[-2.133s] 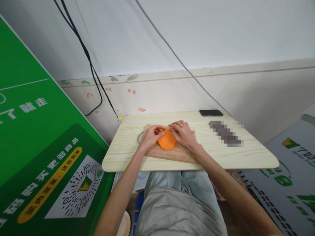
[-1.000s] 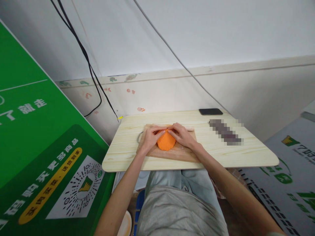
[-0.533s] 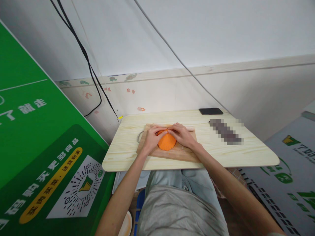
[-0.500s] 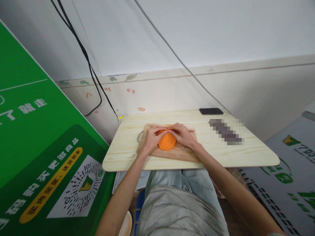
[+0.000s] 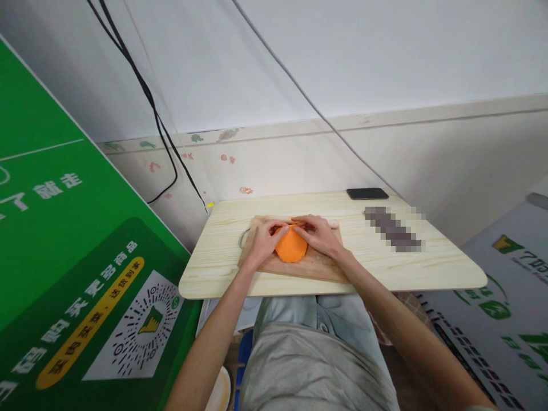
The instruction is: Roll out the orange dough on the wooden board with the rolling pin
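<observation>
A flat round orange piece of dough (image 5: 291, 249) lies on a brown wooden cutting board (image 5: 312, 266) on the light wooden table (image 5: 428, 265). My left hand (image 5: 264, 242) grips the dough's left far edge, thumb and fingers pinched on it. My right hand (image 5: 320, 235) pinches the far right edge, its fingers curled over the rim. Both hands meet at the dough's far side and hide that part of it.
A black phone (image 5: 367, 193) lies at the table's far right. A blurred dark patch (image 5: 393, 229) lies right of the board. A metal ring (image 5: 242, 238) sticks out at the board's left end. A green poster board (image 5: 64, 257) leans at left; cables hang on the wall.
My fingers have shifted along the dough's far edge, both hands staying pinched on it. The dough stays in place on the board.
</observation>
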### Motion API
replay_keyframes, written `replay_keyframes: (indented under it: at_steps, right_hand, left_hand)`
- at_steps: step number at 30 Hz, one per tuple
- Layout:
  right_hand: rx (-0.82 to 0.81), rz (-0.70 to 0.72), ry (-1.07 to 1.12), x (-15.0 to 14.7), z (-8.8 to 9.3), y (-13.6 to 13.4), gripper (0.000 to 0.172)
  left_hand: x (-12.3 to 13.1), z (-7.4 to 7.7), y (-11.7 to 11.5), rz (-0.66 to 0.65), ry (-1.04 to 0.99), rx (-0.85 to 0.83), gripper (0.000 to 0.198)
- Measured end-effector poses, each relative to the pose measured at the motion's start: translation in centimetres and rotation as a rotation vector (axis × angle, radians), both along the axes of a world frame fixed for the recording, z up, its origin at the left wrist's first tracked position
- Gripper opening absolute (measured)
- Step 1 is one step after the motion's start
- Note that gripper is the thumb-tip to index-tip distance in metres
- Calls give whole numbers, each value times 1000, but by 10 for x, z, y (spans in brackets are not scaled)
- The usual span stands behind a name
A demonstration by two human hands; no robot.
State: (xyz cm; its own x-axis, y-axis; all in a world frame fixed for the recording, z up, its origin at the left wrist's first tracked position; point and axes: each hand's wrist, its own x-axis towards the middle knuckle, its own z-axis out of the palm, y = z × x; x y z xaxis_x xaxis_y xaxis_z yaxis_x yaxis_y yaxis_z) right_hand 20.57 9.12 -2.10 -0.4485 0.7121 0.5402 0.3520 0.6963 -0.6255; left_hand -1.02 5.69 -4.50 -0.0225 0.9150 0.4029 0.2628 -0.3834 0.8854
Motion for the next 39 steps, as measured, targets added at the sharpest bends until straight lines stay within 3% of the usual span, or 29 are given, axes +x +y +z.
replay_keyframes:
  at_steps: [5,10,19,23,32,39]
  right_hand:
    - [-19,2,7,0,0,1,25]
    - [-13,20,18,1,1,2,30]
    - [2,44,5,0,0,2,31]
    - [-10,30,23,-1,-1,1,27]
    - [-147,-11,124,0,1,-1,34]
    - [-230,19,221,1,4,-2,38]
  left_hand:
    - [2,5,-3,17,3,33,31]
    - [4,12,-8,29,117,173,18]
    - [3,12,-7,19,155,132,17]
    - [2,11,-7,7,116,119,20]
    - [0,8,-2,44,-116,-1,25]
    - [7,14,-7,17,-141,40,33]
